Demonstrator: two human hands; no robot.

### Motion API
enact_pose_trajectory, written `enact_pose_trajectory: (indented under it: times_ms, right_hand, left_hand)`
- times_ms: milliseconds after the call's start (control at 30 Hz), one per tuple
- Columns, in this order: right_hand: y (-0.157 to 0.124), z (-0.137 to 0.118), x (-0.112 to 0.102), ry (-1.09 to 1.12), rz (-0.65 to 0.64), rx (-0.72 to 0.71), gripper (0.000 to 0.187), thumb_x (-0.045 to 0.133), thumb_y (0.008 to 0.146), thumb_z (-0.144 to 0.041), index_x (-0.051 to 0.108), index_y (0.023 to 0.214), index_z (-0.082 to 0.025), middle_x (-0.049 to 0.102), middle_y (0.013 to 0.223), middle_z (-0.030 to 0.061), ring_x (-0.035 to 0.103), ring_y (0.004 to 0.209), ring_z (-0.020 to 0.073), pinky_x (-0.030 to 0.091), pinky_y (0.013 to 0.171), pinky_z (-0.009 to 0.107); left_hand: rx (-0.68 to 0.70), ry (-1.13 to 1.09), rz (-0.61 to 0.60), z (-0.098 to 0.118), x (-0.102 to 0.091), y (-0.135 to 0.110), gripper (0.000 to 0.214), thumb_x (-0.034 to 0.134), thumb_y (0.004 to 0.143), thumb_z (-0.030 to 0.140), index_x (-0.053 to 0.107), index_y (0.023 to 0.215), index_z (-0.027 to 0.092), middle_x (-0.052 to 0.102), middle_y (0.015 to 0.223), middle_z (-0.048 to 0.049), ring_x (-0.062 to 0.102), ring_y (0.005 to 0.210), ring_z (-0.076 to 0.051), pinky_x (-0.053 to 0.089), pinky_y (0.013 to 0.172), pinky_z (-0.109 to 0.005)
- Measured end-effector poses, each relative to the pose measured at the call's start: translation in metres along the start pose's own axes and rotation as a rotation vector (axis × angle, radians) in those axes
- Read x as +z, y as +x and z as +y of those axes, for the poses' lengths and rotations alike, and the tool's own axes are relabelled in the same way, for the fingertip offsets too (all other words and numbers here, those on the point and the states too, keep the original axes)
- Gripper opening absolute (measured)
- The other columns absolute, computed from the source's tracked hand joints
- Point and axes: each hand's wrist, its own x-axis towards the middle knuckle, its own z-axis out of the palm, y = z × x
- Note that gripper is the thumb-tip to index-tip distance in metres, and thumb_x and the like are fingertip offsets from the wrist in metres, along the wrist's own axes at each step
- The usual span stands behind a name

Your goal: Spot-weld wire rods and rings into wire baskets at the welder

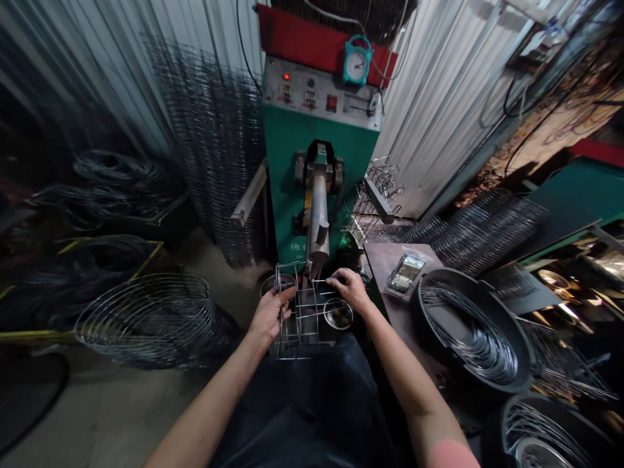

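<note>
One wire frame [307, 316] occupies the left hand [271, 314], one rod [318, 281] the right hand [351, 289].

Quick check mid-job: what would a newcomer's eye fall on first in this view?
Probably the tall, red-topped green machine straight ahead, with a turquoise clock at its upper right. Next, near the lower end of its metal arm, the left hand holds a wire frame and the right hand pinches a thin rod. A round black tub of curved wires stands out at right.

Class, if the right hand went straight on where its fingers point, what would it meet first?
The right hand would probably meet the metal arm's lower tip, though depth is unclear.
</note>
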Motion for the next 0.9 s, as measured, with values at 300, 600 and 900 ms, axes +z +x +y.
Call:
enact_pose_trajectory:
  times_ms: [300,600,900]
  right_hand:
    - [0.007,0.004,-0.001,-0.104,-0.036,-0.001,0.024,0.057,0.080,-0.041,0.061,0.068,-0.020,0.061,0.069,0.0020,0.055,0.070,0.0151,0.041,0.065,0.026]
    - [-0.030,0.008,-0.014,-0.316,-0.004,-0.076,0.022,0.061,0.077,-0.044,0.063,0.077,-0.022,0.058,0.115,0.0075,0.045,0.115,0.0234,0.030,0.096,0.040]
    - [-0.036,0.017,-0.007,-0.253,0.045,0.015,0.022,0.059,0.079,-0.042,0.063,0.072,-0.021,0.057,0.116,0.0055,0.044,0.114,0.0232,0.024,0.097,0.042]
  left_hand:
    - [-0.042,-0.012,0.008,0.004,0.004,0.004,0.040,0.081,0.042,0.018,0.052,0.069,0.015,0.037,0.047,0.0106,0.026,0.036,-0.001,0.018,0.031,-0.014]
    - [-0.007,-0.008,0.022,0.002,0.006,0.003,0.040,0.081,0.039,0.018,0.052,0.067,0.014,0.042,0.047,0.0088,0.027,0.036,-0.001,0.018,0.031,-0.015]
    - [-0.006,0.020,0.035,0.001,0.006,0.004,0.040,0.082,0.037,0.019,0.054,0.066,0.013,0.037,0.043,0.0101,0.027,0.036,-0.001,0.016,0.032,-0.015]
